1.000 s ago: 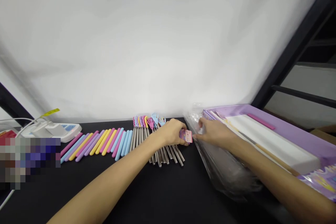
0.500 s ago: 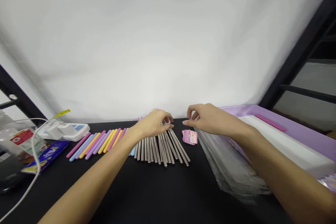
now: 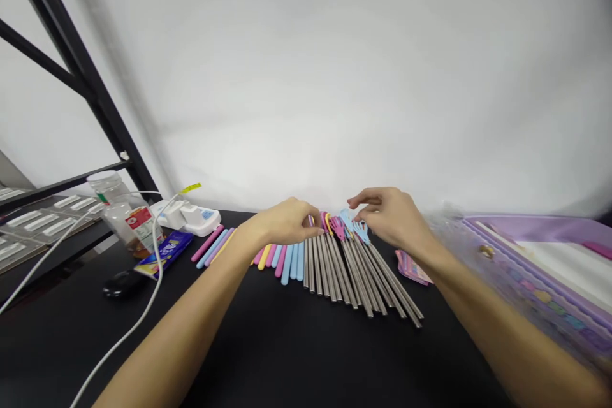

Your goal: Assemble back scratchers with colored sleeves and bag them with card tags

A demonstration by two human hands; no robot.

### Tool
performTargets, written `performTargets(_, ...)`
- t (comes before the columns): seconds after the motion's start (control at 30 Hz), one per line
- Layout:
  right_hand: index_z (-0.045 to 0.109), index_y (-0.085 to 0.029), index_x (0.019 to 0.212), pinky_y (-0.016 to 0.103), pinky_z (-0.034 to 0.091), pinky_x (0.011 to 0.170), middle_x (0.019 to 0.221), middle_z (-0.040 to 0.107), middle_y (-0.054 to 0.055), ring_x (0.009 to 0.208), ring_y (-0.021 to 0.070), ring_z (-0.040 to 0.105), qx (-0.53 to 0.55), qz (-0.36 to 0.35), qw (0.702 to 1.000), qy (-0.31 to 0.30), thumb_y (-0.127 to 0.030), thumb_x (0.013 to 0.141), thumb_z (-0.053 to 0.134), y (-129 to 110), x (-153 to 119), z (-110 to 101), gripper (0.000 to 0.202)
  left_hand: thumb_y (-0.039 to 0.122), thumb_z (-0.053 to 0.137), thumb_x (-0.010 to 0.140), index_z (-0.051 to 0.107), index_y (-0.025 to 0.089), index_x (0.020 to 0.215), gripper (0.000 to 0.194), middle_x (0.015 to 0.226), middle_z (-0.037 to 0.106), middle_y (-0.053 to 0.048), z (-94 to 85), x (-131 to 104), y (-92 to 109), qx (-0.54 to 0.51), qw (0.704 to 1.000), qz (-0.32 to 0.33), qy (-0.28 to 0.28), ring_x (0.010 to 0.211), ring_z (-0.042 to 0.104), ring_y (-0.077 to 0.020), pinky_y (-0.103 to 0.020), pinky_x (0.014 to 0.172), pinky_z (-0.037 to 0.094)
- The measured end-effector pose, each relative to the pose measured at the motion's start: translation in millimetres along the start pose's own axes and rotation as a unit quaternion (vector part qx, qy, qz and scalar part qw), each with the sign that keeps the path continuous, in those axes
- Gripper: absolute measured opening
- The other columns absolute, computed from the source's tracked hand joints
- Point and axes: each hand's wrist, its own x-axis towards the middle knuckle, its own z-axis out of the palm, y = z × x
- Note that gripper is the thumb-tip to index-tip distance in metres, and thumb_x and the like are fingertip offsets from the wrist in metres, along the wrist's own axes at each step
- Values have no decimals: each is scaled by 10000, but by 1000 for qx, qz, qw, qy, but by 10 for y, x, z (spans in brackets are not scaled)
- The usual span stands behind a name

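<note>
Back scratchers with steel shafts (image 3: 356, 274) lie fanned out on the black table, their small hand-shaped heads at the far end. My left hand (image 3: 289, 224) is above the left part of this row, fingers bent and apart around the purple and yellow heads, holding nothing I can see. A pink head (image 3: 337, 227) shows between my hands. At the right side, my right hand (image 3: 394, 213) hovers with thumb and fingers apart, close to a light blue head (image 3: 361, 231). Coloured handles (image 3: 285, 264) in pink, blue, yellow and purple lie left of the shafts, partly behind my left forearm.
Small printed cards (image 3: 412, 269) lie beneath my right wrist. Clear plastic bags (image 3: 459, 242) and a lilac tray (image 3: 540, 224) are at the right. A power strip (image 3: 205, 220), a blue packet (image 3: 167, 252), a plastic jar (image 3: 127, 217) and a white cable (image 3: 155, 287) occupy the left.
The view has turned left, so the table things appear farther right. My right hand has gone from beside the plastic bags to the scratcher heads, which now show between my hands.
</note>
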Motion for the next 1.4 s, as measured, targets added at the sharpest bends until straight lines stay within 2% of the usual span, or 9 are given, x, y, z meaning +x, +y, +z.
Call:
performTargets(0.2,540,-190,769,220,507,546,1019,703,111,897,232,697,99,22,984,145,-53,616,462,286,21,102,219,328,537,887,702,227,1035,244,971,722,-53,23,6,-56,41,994,-82,-53,824,662,-180,-246,625,444)
performTargets(0.27,523,-196,780,233,501,551,956,705,96,815,215,701,60,33,993,98,-73,641,472,320,47,51,193,302,566,861,701,224,1022,224,1017,716,-62,50,8,-57,67,987,-125,-70,844,670,-197,-254,622,457)
performTargets(0.33,546,-200,846,254,467,537,862,712,72,674,194,679,-56,45,997,5,-105,664,514,332,72,-16,207,269,605,822,698,195,1023,234,1057,705,-95,86,16,-48,89,980,-162,-74,857,678,-233,-281,636,480)
performTargets(0.47,601,-198,837,287,396,541,743,695,65,642,215,643,-307,52,941,-130,-188,663,603,348,83,-82,175,150,616,749,677,121,1062,320,1092,682,-182,146,48,5,110,967,-218,-66,896,685,-304,-333,656,521)
performTargets(0.57,592,-204,747,287,362,530,729,686,63,675,223,637,-363,46,915,-170,-218,642,630,353,61,-52,113,72,614,686,675,119,1037,360,1086,684,-181,165,73,53,116,962,-236,-74,938,684,-314,-339,693,541)
performTargets(0.87,589,-201,732,277,384,514,573,651,35,604,212,648,-348,52,916,-193,-161,619,635,297,24,32,128,60,621,666,637,121,1045,385,1086,677,-181,188,109,105,125,959,-250,-48,967,680,-321,-353,733,554)
performTargets(1.07,641,-177,815,286,422,546,666,693,67,663,235,678,-361,50,914,-180,-153,607,649,258,0,46,210,75,647,617,652,128,1023,409,1053,698,-177,171,114,108,124,957,-258,-49,943,690,-316,-342,726,556)
performTargets(1.23,648,-159,830,296,429,575,852,725,124,817,290,693,-369,48,913,-169,-147,598,668,217,-9,39,233,60,605,611,691,117,835,248,767,734,-146,168,133,108,111,953,-270,-81,813,712,-272,-324,723,560)
performTargets(1.4,651,-153,854,302,429,598,895,724,131,811,274,686,-355,37,922,-148,-143,620,640,191,-4,-39,234,59,582,587,668,116,723,170,753,745,-144,171,143,62,72,953,-270,-118,701,714,-233,-308,677,568)
